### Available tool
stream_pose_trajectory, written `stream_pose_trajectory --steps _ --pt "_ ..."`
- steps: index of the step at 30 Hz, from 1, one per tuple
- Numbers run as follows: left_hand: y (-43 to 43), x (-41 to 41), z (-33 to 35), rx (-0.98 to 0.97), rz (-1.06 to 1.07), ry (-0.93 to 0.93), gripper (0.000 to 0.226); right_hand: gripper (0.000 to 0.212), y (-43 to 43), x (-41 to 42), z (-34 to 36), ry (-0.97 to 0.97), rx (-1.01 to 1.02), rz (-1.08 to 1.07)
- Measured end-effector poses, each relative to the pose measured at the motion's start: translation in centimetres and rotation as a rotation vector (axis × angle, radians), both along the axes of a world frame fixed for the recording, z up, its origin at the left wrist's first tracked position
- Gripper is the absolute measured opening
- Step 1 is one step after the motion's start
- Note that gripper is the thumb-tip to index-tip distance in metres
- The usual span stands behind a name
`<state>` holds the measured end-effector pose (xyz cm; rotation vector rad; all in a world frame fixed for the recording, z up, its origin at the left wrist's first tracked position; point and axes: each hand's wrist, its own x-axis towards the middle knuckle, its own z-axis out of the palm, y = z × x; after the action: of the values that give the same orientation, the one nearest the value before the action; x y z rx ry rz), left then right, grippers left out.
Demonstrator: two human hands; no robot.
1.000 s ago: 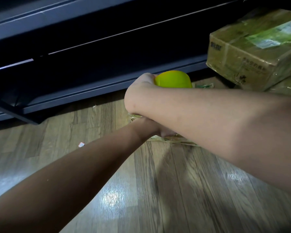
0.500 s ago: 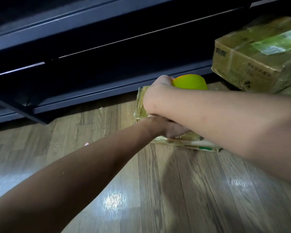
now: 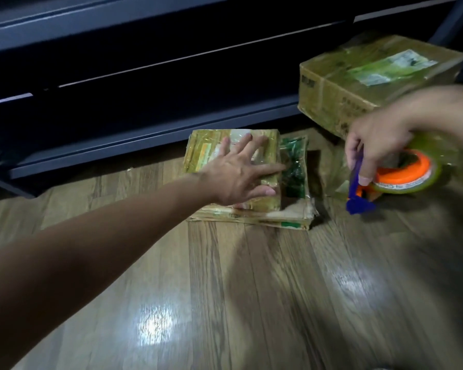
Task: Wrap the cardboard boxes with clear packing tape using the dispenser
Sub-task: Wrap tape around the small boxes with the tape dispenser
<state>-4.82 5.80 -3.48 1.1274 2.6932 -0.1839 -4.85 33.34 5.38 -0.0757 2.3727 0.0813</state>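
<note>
A flat cardboard box (image 3: 206,153) wrapped in shiny clear tape lies on the wooden floor. My left hand (image 3: 241,172) lies flat on its top with fingers spread. A green crinkled patch shows on the box's right part. To the right, my right hand (image 3: 377,140) grips the tape dispenser (image 3: 401,174), an orange core with a clear tape roll and a blue blade end pointing down. The dispenser hangs just above the floor, apart from the box. Blur hides whether a tape strip still joins them.
A larger taped cardboard box (image 3: 358,86) with a white label stands at the back right. A dark low shelf unit (image 3: 145,76) runs along the back, close behind the flat box. Wooden floor (image 3: 225,303) stretches toward me.
My right hand has pulled the dispenser off the flat box to the right. My left hand, earlier hidden under my right forearm, now lies spread on the box top.
</note>
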Motion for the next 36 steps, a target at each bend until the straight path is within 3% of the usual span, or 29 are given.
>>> stream_pose_trajectory --steps 4,8,12,15,18,20,22,24,26,28,31,34,36 --pt "1.4 -0.4 1.2 -0.051 -0.044 -0.009 0.063 0.036 1.4 0.0 -1.9 0.241 -0.21 -0.12" --pt "2.4 0.1 0.9 -0.1 -0.012 -0.044 0.054 0.046 0.8 0.3 -4.1 0.495 -0.633 -0.548" --pt "2.7 0.6 1.2 -0.08 0.004 -0.072 0.049 0.062 -0.7 0.8 -7.3 0.586 -0.895 -0.857" --pt "1.9 0.8 0.6 -0.032 -0.001 -0.074 0.057 0.05 -1.4 1.8 -9.1 0.566 -0.976 -0.951" --pt "0.2 0.5 1.1 0.122 0.088 -0.071 0.086 0.05 -2.3 2.4 -10.2 0.563 -1.024 -0.924" --pt "-1.8 0.2 2.1 0.27 0.332 -0.044 0.098 0.071 -2.8 2.4 -10.4 0.594 -1.035 -0.837" --pt "-5.0 -0.7 1.9 0.491 0.718 -0.044 0.101 0.082 -3.3 2.2 -10.2 0.619 -1.063 -0.755" --pt "-8.0 -1.2 1.4 0.713 1.143 -0.187 0.105 0.088 -3.8 1.8 -10.4 0.596 -1.076 -0.719" --pt "-9.6 -0.6 1.0 0.801 1.318 -0.516 0.082 0.093 -4.3 1.2 -10.9 0.543 -1.057 -0.707" --pt "-9.9 0.6 0.4 0.903 1.282 -0.801 0.045 0.093 -4.7 0.9 -11.4 0.482 -1.058 -0.686" --pt "-9.0 2.1 0.8 1.003 1.077 -0.933 0.03 0.095 -4.7 0.9 -11.6 0.452 -0.98 -0.583" --pt "-8.6 2.6 0.9 1.109 0.932 -0.968 0.058 0.101 -4.8 0.8 -11.7 0.416 -0.918 -0.514" --pt "-8.7 2.9 0.6 1.123 0.845 -0.848 0.083 0.104 -5.0 0.7 -11.9 0.426 -0.917 -0.518"
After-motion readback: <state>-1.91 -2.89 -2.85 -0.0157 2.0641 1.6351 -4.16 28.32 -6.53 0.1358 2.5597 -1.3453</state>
